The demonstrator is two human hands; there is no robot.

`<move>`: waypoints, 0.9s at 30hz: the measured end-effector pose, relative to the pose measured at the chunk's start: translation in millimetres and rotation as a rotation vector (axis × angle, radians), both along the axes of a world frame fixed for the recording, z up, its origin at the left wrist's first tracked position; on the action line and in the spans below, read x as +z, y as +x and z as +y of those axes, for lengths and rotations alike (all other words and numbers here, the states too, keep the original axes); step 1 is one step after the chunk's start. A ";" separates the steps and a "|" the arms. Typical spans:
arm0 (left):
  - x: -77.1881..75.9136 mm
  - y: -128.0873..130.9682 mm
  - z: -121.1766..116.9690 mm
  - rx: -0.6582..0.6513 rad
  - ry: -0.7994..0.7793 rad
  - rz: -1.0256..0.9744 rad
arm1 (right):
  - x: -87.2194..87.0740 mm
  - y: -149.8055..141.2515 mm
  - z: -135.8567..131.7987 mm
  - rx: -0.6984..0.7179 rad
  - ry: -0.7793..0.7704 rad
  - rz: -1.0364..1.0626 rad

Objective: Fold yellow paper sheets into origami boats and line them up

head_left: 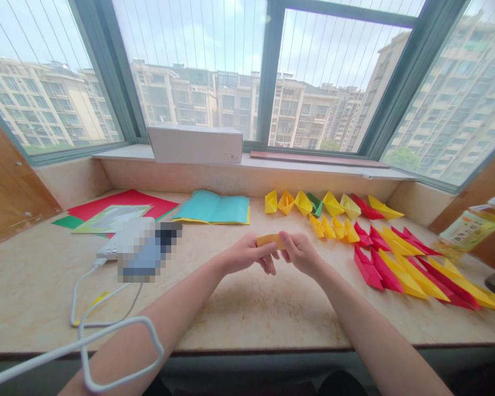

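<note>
Between my two hands, above the middle of the counter, is a small folded piece of yellow paper (268, 239). My left hand (246, 254) pinches its left end with the thumb below and fingers curled. At the right end, my right hand (300, 252) grips it between thumb and fingers. The fingers partly cover the paper, so its full shape is hidden. To the right stand folded paper boats in yellow, green and red, such as a yellow boat (333, 203) in the back row and a red double boat (377, 269) nearer the front.
Left of my hands lie turquoise paper sheets (212, 208), red paper (127, 202), a white power bank (127, 236) and a blurred-out phone-like object (146, 256). A white cable (119, 329) loops over the front left. A white box (196, 146) sits on the sill; a bottle (474, 225) stands far right.
</note>
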State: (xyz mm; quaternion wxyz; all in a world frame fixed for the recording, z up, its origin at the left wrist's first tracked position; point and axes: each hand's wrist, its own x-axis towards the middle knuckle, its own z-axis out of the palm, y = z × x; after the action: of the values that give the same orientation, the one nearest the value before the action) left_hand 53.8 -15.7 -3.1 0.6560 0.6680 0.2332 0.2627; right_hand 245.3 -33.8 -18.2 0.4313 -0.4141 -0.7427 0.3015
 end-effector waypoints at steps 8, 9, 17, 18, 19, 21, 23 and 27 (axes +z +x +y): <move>-8.1 7.1 5.2 0.200 0.052 -0.056 | 3.4 -3.5 1.6 0.001 -0.109 0.121; -8.2 7.4 5.0 0.214 0.059 -0.045 | 3.8 -3.7 1.5 0.018 -0.120 0.122; -4.6 7.4 1.9 0.317 0.140 0.009 | 4.7 -5.5 -1.6 0.022 -0.106 0.107; -4.3 7.2 1.8 0.325 0.147 0.019 | 5.3 -5.6 -2.2 0.017 -0.103 0.088; -4.1 7.0 1.7 0.335 0.149 0.026 | 5.9 -5.8 -2.7 0.009 -0.103 0.064; -3.7 6.4 1.2 0.346 0.143 0.025 | 6.8 -6.4 -3.5 -0.005 -0.111 0.032; -2.9 5.8 0.4 0.345 0.127 0.012 | 6.3 -7.2 -3.4 -0.006 -0.120 0.038; -1.3 5.6 -1.3 0.316 0.109 -0.009 | 2.2 -8.0 -1.4 -0.008 -0.119 0.098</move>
State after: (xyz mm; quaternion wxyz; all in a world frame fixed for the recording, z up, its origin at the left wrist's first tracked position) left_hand 59.4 -17.0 -4.4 0.5704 0.6565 0.3177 0.3778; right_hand 237.3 -35.1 -16.0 0.4430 -0.4267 -0.6998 0.3634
